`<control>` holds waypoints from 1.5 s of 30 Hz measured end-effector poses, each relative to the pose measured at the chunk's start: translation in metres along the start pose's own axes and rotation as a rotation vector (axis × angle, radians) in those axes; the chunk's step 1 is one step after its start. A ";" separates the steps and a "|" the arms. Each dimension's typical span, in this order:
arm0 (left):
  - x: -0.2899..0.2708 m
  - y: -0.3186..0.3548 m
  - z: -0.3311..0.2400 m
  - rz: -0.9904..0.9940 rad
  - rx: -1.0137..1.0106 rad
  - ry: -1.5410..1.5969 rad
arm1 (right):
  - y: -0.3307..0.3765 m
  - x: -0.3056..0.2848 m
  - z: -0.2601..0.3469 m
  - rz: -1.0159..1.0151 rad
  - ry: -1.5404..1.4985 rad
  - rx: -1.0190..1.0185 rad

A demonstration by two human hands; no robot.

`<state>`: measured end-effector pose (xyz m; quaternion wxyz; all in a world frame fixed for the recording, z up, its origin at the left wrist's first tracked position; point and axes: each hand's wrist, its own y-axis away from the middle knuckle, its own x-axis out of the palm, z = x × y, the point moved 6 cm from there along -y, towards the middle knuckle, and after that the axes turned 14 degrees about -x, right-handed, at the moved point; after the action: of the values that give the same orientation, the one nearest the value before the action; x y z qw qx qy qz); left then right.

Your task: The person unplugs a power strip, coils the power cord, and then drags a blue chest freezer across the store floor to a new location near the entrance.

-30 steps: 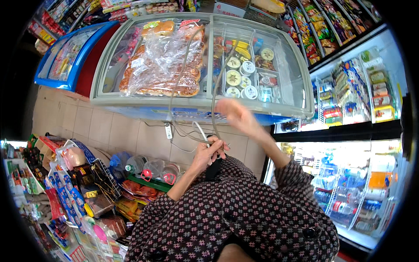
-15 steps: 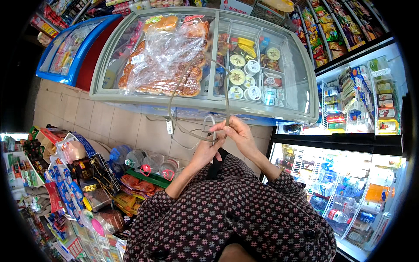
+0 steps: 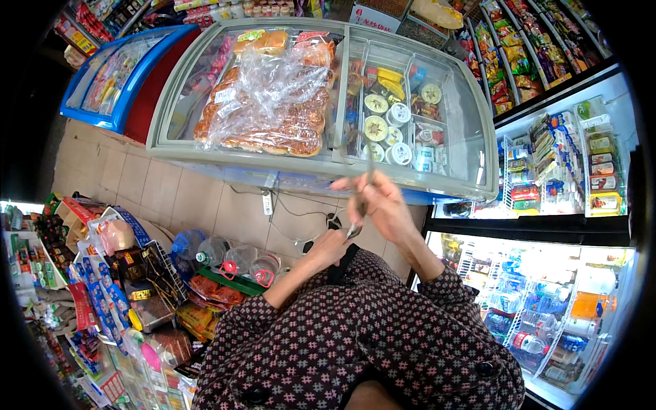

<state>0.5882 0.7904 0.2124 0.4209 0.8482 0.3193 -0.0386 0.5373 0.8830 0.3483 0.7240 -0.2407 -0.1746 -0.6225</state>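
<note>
Standing before freezer [image 3: 437,174] | right hand [image 3: 383,205] pinching thin stick [image 3: 369,164], upright above chest | left hand [image 3: 328,247] curling closed round stick's lower end, blurred | handling apparently mid-way, freezer lid closed

the chest freezer [image 3: 437,178] is blocking the way ahead, and the lit drinks fridge [image 3: 547,301] is closing off the right. stacked snack packets [image 3: 123,287] are crowding the left, leaving tiled floor [image 3: 171,198] open between.

Thin blurred object [image 3: 362,198] between both hands
</note>
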 end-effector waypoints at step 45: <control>-0.095 -0.028 0.053 -0.276 -0.323 1.154 | -0.530 -0.437 -0.067 -0.620 0.569 -0.138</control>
<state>0.5076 0.7146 0.1910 0.2944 0.6086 0.6044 0.4214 -0.0594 1.1440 0.1214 0.5041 -0.0430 0.0100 -0.8625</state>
